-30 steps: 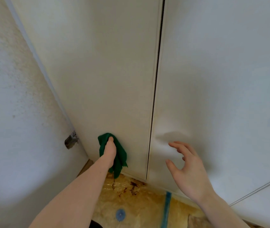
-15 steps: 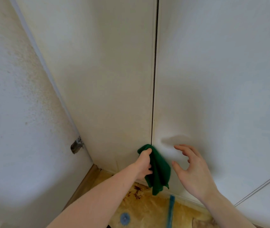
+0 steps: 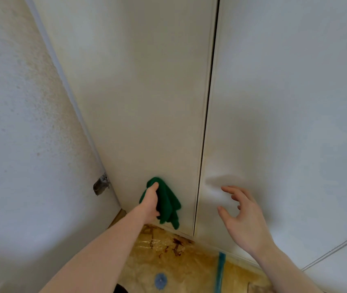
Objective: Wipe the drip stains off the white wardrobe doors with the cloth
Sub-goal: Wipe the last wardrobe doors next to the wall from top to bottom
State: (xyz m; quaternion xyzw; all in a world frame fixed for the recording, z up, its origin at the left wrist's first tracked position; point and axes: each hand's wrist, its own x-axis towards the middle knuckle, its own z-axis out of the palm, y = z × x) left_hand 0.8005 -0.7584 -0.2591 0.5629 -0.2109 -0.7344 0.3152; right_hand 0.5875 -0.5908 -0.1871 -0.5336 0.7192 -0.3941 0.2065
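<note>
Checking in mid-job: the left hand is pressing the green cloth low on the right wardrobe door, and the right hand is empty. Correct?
Not quite. In the head view the left hand grips the green cloth low on the left door, left of the gap between the doors, not on the right door. The right hand is indeed empty, fingers spread.

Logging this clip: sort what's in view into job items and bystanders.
Job: green cloth, gripped by left hand; left wardrobe door; right wardrobe door; right hand, holding nothing.
Bystanders: metal bracket on wall; blue tape; floor covering.
</note>
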